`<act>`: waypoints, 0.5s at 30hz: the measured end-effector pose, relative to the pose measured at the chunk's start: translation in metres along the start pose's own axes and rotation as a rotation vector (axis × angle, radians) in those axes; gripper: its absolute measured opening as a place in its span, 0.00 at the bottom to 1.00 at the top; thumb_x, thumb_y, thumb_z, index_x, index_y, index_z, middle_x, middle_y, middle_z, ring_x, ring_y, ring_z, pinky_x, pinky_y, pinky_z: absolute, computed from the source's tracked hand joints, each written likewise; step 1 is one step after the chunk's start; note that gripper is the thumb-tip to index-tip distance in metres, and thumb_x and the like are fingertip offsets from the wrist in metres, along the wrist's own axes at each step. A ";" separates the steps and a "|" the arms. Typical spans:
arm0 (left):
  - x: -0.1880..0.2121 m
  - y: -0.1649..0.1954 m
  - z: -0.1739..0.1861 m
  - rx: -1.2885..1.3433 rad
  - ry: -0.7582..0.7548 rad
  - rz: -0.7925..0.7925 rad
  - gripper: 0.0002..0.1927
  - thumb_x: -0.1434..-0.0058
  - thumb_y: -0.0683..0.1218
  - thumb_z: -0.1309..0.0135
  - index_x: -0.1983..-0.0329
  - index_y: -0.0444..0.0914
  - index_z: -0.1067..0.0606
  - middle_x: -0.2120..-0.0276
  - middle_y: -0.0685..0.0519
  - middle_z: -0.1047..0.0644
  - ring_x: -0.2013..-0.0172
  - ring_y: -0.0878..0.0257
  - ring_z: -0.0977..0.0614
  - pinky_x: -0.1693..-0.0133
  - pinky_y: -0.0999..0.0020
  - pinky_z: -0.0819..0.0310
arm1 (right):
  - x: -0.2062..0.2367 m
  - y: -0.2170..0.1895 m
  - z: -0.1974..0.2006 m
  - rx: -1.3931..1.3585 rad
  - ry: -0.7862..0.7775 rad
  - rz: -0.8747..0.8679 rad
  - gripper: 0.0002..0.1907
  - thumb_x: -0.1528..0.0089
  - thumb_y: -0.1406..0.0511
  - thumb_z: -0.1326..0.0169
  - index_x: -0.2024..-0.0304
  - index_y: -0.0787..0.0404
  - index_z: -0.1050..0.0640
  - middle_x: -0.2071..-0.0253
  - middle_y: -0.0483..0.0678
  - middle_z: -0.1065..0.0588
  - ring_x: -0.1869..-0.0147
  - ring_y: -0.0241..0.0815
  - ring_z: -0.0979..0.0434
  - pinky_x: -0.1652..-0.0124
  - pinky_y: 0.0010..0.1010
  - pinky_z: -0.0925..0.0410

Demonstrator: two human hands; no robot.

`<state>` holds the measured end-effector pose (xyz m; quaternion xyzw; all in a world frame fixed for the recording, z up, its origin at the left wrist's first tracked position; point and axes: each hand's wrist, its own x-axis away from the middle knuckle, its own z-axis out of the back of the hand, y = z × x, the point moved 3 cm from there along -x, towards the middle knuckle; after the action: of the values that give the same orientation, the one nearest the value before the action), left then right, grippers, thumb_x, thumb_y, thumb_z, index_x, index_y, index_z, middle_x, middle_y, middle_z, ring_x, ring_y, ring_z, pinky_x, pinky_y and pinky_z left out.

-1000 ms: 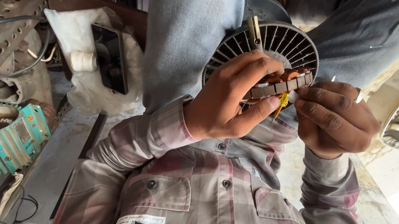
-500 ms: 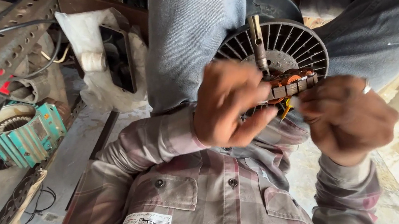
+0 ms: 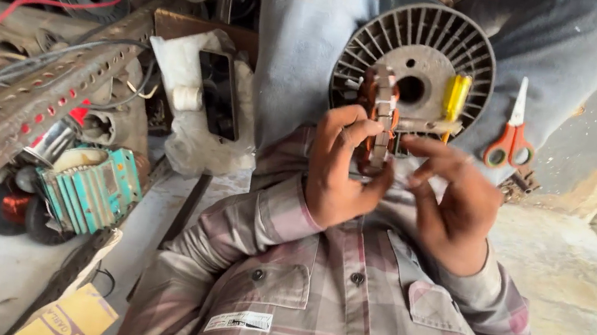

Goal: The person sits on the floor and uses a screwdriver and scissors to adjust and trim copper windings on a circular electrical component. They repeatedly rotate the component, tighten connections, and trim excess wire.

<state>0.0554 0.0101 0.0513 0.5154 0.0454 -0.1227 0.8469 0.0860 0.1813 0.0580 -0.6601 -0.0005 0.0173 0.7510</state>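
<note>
My left hand (image 3: 342, 171) grasps wound stator (image 3: 381, 117), now turned upright; right hand (image 3: 450, 205) released beside it; ribbed spool (image 3: 422, 59) behind.

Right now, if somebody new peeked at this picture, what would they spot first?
First, the two hands in the middle: the left hand grips a small metal stator with copper windings, and the right hand reaches in with fingers spread. Just behind them a big grey ribbed spool rests on the lap, a yellow-handled screwdriver lying across it. Orange-handled scissors lie to the right, and a teal finned part sits among clutter on the left.
</note>
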 end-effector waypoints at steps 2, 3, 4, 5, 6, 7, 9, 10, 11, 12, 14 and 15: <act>-0.004 0.001 -0.001 0.046 0.006 -0.050 0.31 0.45 0.35 0.39 0.38 0.38 0.33 0.46 0.45 0.26 0.47 0.49 0.22 0.44 0.60 0.25 | 0.003 0.002 0.009 0.040 0.082 0.031 0.06 0.34 0.81 0.46 0.59 0.69 0.27 0.50 0.60 0.22 0.50 0.44 0.20 0.49 0.28 0.27; -0.008 0.001 -0.002 0.067 0.009 -0.076 0.30 0.45 0.34 0.41 0.38 0.38 0.32 0.47 0.46 0.24 0.46 0.48 0.21 0.44 0.60 0.24 | 0.004 0.004 0.014 0.042 0.137 0.040 0.06 0.34 0.81 0.45 0.58 0.70 0.26 0.52 0.58 0.22 0.52 0.43 0.20 0.52 0.26 0.28; -0.011 0.001 -0.004 0.088 -0.019 -0.118 0.30 0.45 0.33 0.41 0.38 0.37 0.32 0.47 0.46 0.23 0.47 0.48 0.19 0.44 0.61 0.23 | 0.005 0.007 0.018 0.046 0.195 0.050 0.06 0.35 0.81 0.44 0.58 0.71 0.26 0.54 0.56 0.22 0.54 0.41 0.20 0.54 0.24 0.28; -0.014 0.000 -0.005 0.110 -0.051 -0.156 0.29 0.44 0.33 0.41 0.38 0.37 0.32 0.48 0.46 0.21 0.47 0.49 0.18 0.44 0.62 0.22 | 0.005 0.009 0.019 0.044 0.183 0.056 0.07 0.36 0.81 0.44 0.59 0.71 0.26 0.54 0.56 0.22 0.55 0.41 0.20 0.55 0.24 0.29; -0.017 -0.001 -0.006 0.135 -0.086 -0.190 0.29 0.44 0.32 0.41 0.38 0.37 0.31 0.48 0.46 0.19 0.48 0.49 0.16 0.44 0.63 0.21 | 0.006 0.013 0.021 0.044 0.171 0.056 0.07 0.36 0.81 0.44 0.59 0.71 0.25 0.55 0.56 0.22 0.55 0.41 0.20 0.56 0.24 0.29; -0.020 -0.003 -0.008 0.177 -0.124 -0.176 0.28 0.44 0.32 0.41 0.39 0.37 0.30 0.49 0.46 0.19 0.50 0.51 0.15 0.46 0.64 0.21 | 0.007 0.015 0.023 0.047 0.158 0.054 0.07 0.37 0.82 0.44 0.59 0.71 0.25 0.55 0.56 0.22 0.55 0.41 0.20 0.57 0.24 0.29; -0.026 -0.009 -0.011 0.248 -0.200 -0.145 0.26 0.43 0.30 0.42 0.41 0.37 0.28 0.51 0.45 0.17 0.55 0.56 0.13 0.49 0.67 0.19 | 0.008 0.021 0.027 -0.009 0.231 0.082 0.07 0.36 0.82 0.43 0.59 0.70 0.25 0.56 0.56 0.22 0.54 0.41 0.20 0.54 0.24 0.29; -0.031 -0.013 -0.015 0.358 -0.235 -0.087 0.24 0.43 0.30 0.44 0.43 0.36 0.29 0.50 0.45 0.18 0.54 0.56 0.13 0.48 0.66 0.18 | 0.008 0.024 0.030 -0.038 0.265 0.096 0.07 0.36 0.82 0.43 0.59 0.70 0.25 0.57 0.55 0.22 0.53 0.40 0.20 0.53 0.25 0.29; -0.037 -0.019 -0.019 0.466 -0.270 -0.023 0.23 0.43 0.30 0.45 0.44 0.34 0.29 0.50 0.44 0.18 0.52 0.56 0.13 0.47 0.65 0.17 | 0.007 0.027 0.032 -0.027 0.284 0.110 0.07 0.36 0.82 0.43 0.59 0.70 0.24 0.57 0.55 0.22 0.53 0.41 0.20 0.54 0.24 0.29; -0.043 -0.025 -0.023 0.575 -0.305 0.045 0.21 0.43 0.29 0.47 0.46 0.33 0.30 0.49 0.43 0.18 0.51 0.57 0.13 0.46 0.64 0.17 | 0.007 0.029 0.034 -0.014 0.302 0.122 0.07 0.36 0.82 0.43 0.59 0.70 0.24 0.57 0.55 0.22 0.53 0.41 0.20 0.54 0.24 0.29; -0.058 -0.031 -0.028 0.706 -0.379 0.051 0.20 0.44 0.29 0.51 0.48 0.33 0.31 0.50 0.44 0.19 0.50 0.58 0.14 0.44 0.63 0.18 | 0.002 0.032 0.038 0.038 0.316 0.150 0.07 0.37 0.82 0.42 0.60 0.69 0.23 0.57 0.55 0.22 0.54 0.41 0.20 0.56 0.23 0.30; -0.064 -0.034 -0.029 0.771 -0.416 0.056 0.19 0.45 0.29 0.53 0.49 0.33 0.32 0.50 0.45 0.19 0.50 0.59 0.14 0.44 0.63 0.18 | -0.002 0.032 0.041 0.073 0.315 0.164 0.07 0.37 0.82 0.41 0.60 0.70 0.23 0.58 0.55 0.22 0.55 0.41 0.19 0.58 0.23 0.30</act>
<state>-0.0137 0.0312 0.0220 0.7591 -0.1892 -0.2088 0.5868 0.0824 0.2256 0.0313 -0.6248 0.1714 -0.0250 0.7613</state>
